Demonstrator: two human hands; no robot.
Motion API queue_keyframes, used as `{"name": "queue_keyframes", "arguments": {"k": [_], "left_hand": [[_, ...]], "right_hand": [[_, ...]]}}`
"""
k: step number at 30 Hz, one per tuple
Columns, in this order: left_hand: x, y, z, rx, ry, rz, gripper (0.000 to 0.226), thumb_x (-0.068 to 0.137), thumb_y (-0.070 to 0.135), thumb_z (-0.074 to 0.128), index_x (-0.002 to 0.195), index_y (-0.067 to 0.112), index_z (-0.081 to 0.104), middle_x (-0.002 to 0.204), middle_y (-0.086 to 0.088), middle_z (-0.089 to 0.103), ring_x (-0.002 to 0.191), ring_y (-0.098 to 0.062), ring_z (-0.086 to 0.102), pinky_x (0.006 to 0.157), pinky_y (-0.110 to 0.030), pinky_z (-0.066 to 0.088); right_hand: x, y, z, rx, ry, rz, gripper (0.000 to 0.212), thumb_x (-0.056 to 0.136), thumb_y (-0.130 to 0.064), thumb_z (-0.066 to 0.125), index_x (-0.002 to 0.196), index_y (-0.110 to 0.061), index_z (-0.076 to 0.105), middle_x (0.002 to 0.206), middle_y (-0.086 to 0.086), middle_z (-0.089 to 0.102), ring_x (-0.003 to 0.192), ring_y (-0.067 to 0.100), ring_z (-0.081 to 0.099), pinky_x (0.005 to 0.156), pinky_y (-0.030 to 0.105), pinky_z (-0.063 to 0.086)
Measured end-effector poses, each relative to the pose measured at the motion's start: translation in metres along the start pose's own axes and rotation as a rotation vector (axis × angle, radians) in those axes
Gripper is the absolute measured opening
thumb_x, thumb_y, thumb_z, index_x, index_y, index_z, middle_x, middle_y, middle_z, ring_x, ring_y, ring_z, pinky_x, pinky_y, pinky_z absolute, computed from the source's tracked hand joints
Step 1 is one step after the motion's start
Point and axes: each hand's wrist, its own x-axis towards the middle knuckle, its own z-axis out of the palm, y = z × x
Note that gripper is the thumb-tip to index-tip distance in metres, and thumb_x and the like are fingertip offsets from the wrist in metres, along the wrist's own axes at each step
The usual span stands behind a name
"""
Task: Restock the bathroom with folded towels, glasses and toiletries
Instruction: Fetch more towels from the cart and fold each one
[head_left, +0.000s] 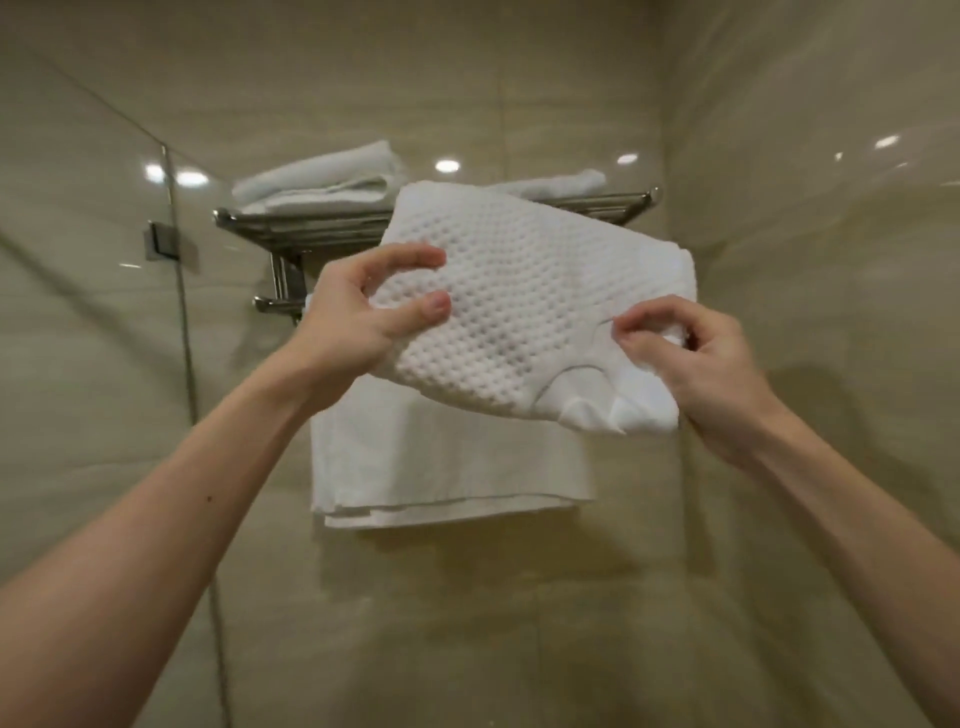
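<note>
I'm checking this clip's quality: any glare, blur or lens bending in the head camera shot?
Head view: round lamp reflections glare on the glossy wall and glass panel; the rack and the folded towels on it look soft; the waffle towel in the left hand and right hand is sharper; head view too, the wide lens bows the glass edge.

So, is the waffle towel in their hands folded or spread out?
Folded: the waffle towel, held by left hand and right hand, shows stacked layers at its lower right corner.

Short-nailed left hand (353, 325) and right hand (714, 374), bare forearms (156, 545), small mole (209, 499)
</note>
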Motion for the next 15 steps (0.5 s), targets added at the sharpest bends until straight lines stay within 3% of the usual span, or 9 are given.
{"name": "queue_keyframes", "arguments": {"k": [3,5,6,8,10,12,15], "left_hand": [[0.050,-0.002,-0.008,-0.022,0.082,0.059,0.037,0.079,0.009,0.080,0.114,0.017,0.072,0.119,0.000,0.070,0.105,-0.011,0.071,0.083,-0.026,0.059],[0.085,-0.002,-0.014,-0.034,0.117,0.086,0.034,0.080,0.009,0.081,0.110,0.023,0.074,0.115,-0.002,0.071,0.098,-0.011,0.073,0.080,-0.025,0.059],[0.101,-0.002,-0.017,-0.037,0.120,0.101,0.032,0.079,0.010,0.082,0.106,0.026,0.074,0.115,-0.003,0.072,0.096,-0.011,0.073,0.080,-0.026,0.059],[0.133,-0.005,-0.021,-0.036,0.120,0.128,0.029,0.078,0.012,0.083,0.101,0.028,0.075,0.117,-0.004,0.071,0.098,-0.012,0.073,0.083,-0.027,0.059],[0.166,-0.011,-0.022,-0.056,0.112,0.136,0.028,0.077,0.011,0.083,0.099,0.028,0.076,0.120,-0.006,0.069,0.101,-0.014,0.072,0.087,-0.029,0.059],[0.201,-0.018,-0.022,-0.054,0.124,0.148,0.027,0.077,0.013,0.084,0.098,0.028,0.076,0.127,-0.008,0.065,0.106,-0.016,0.070,0.092,-0.030,0.057],[0.255,-0.023,-0.020,-0.026,0.128,0.128,0.029,0.080,0.014,0.082,0.104,0.027,0.074,0.133,-0.009,0.060,0.111,-0.016,0.068,0.098,-0.028,0.054]], "right_hand": [[0.049,-0.013,-0.003,0.003,-0.155,-0.001,0.024,0.072,-0.015,0.085,0.089,-0.025,0.071,0.092,-0.016,0.069,0.087,0.009,0.065,0.087,0.042,0.054],[0.078,-0.022,-0.002,-0.015,-0.241,0.002,0.044,0.059,-0.031,0.093,0.097,-0.030,0.072,0.104,-0.014,0.068,0.095,0.019,0.068,0.094,0.054,0.052],[0.091,-0.025,0.001,-0.047,-0.247,-0.004,0.048,0.058,-0.030,0.093,0.101,-0.031,0.072,0.108,-0.012,0.068,0.097,0.025,0.068,0.095,0.059,0.050],[0.119,-0.029,0.007,-0.116,-0.210,0.005,0.043,0.070,-0.011,0.086,0.107,-0.026,0.071,0.114,-0.005,0.069,0.096,0.030,0.067,0.094,0.065,0.048],[0.150,-0.031,0.012,-0.118,-0.132,0.041,0.039,0.078,0.004,0.076,0.108,-0.020,0.070,0.117,0.001,0.069,0.095,0.026,0.068,0.094,0.062,0.048],[0.183,-0.034,0.016,-0.111,-0.055,0.044,0.035,0.080,0.005,0.074,0.103,-0.020,0.071,0.115,0.002,0.069,0.098,0.023,0.070,0.094,0.053,0.052],[0.237,-0.033,0.022,-0.085,0.079,0.041,0.022,0.081,0.001,0.073,0.094,-0.017,0.072,0.106,0.004,0.070,0.079,0.016,0.070,0.071,0.038,0.059]]}}
